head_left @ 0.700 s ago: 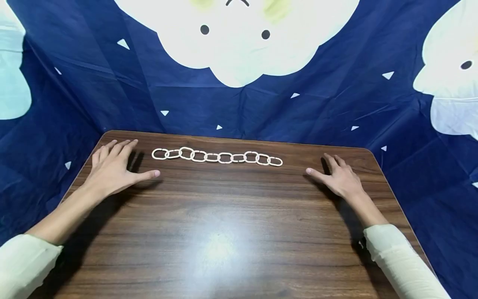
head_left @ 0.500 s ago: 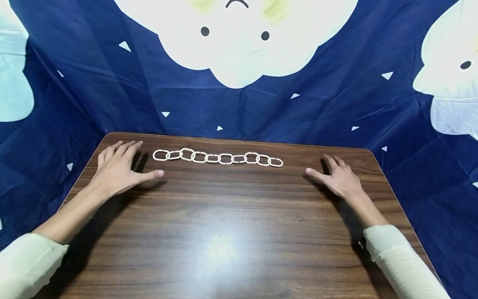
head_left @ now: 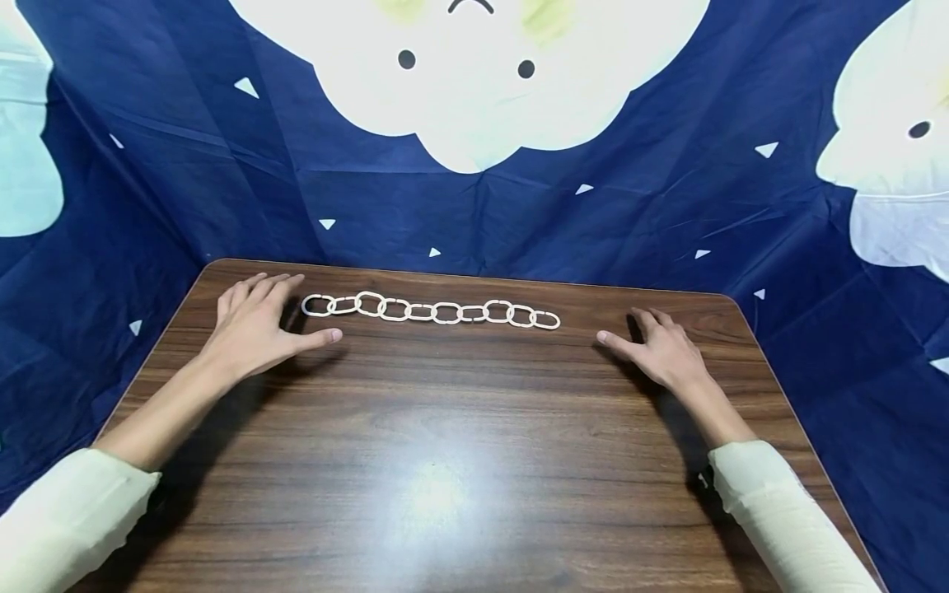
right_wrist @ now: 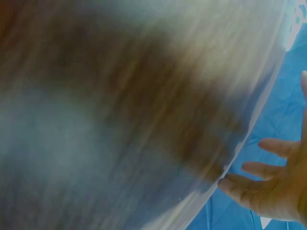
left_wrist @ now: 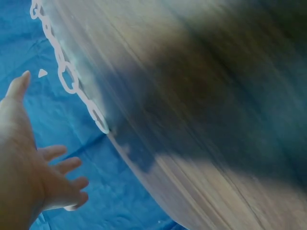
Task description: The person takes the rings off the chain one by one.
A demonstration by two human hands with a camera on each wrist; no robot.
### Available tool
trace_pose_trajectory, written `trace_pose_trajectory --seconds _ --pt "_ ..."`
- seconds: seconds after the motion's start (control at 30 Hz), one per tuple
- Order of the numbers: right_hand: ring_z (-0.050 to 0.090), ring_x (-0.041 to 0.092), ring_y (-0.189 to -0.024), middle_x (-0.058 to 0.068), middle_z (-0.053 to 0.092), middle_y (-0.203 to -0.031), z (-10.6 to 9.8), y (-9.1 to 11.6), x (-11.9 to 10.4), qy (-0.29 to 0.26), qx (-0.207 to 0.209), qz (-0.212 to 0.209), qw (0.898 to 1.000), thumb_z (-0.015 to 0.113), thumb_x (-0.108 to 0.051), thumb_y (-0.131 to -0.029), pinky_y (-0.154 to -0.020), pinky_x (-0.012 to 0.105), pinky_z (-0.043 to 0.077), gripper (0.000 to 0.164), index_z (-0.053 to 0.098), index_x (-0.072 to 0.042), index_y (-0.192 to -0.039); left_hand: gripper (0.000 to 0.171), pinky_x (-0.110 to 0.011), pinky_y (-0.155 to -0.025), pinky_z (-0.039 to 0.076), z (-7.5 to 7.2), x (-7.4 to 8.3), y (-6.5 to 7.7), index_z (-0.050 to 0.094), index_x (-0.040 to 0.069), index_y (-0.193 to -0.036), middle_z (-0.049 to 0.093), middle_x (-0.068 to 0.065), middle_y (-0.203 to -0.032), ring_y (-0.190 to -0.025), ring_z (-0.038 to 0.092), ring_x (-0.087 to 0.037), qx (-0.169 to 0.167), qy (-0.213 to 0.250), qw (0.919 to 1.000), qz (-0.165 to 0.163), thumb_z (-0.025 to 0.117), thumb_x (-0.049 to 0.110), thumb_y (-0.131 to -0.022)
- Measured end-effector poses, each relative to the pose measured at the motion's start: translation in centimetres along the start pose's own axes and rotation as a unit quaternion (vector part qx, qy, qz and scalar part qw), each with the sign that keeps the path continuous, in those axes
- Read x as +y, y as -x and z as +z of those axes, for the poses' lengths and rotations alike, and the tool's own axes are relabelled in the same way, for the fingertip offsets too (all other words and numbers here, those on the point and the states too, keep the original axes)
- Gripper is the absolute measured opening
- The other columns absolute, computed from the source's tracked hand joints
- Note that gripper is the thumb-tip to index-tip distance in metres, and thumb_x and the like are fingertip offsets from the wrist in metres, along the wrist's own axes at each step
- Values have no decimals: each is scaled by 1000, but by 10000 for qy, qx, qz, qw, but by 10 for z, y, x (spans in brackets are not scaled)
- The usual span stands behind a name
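Observation:
A chain of white plastic links (head_left: 446,313) lies stretched from left to right along the far part of the brown wooden table (head_left: 474,412). Its several oval links hook into one another, some showing a small gap. My left hand (head_left: 254,328) hovers beside the chain's left end, thumb spread from the fingers, holding nothing. In the left wrist view the chain (left_wrist: 68,77) runs past that hand (left_wrist: 29,163). Farther from the chain's right end, my right hand (head_left: 669,350) is held with thumb and fingers apart, also holding nothing. The right wrist view shows its fingers (right_wrist: 268,170).
A dark blue cloth (head_left: 519,214) with white clouds and small triangles hangs behind the table and along both sides. The table's far edge runs just behind the chain. Light glares on the tabletop's near middle.
My left hand has moved right, closer to the chain's left end. My right hand has shifted slightly left. The chain lies as before.

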State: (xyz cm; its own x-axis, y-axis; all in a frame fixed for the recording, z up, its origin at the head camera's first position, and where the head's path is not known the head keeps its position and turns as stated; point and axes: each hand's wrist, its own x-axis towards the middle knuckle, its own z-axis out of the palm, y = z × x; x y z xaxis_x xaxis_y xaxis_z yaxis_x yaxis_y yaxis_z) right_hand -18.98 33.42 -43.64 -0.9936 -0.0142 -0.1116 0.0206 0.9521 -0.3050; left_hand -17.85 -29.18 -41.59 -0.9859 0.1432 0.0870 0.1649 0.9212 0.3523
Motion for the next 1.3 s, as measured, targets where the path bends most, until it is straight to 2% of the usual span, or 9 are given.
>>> trace_pose_trajectory --seconds 0.6,0.97,1.3 --pt "38 61 -160 37 35 -176 -1 -4 -13 34 -151 -116 9998 53 -93 -98 -125 80 38 117 43 -2 -170 119 -80 -127 17 0 28 -14 44 6 -169 46 -33 -169 -151 37 -64 -323 76 9994 -11 80 83 -86" --pt "41 59 -159 37 38 -175 0 -7 -22 26 -300 -151 9994 59 -93 -94 -125 78 41 119 44 -1 -169 116 -78 -125 20 4 42 -25 47 4 -167 48 -30 -171 -154 38 -63 -374 248 9989 101 81 80 -87" --pt "42 55 -160 34 43 -173 -3 -10 -29 -67 -350 -229 9991 68 -83 -96 -128 75 39 111 48 -1 -167 115 -75 -124 21 6 59 -32 49 5 -166 50 -29 -171 -153 42 -63 -595 371 9975 33 79 83 -88"
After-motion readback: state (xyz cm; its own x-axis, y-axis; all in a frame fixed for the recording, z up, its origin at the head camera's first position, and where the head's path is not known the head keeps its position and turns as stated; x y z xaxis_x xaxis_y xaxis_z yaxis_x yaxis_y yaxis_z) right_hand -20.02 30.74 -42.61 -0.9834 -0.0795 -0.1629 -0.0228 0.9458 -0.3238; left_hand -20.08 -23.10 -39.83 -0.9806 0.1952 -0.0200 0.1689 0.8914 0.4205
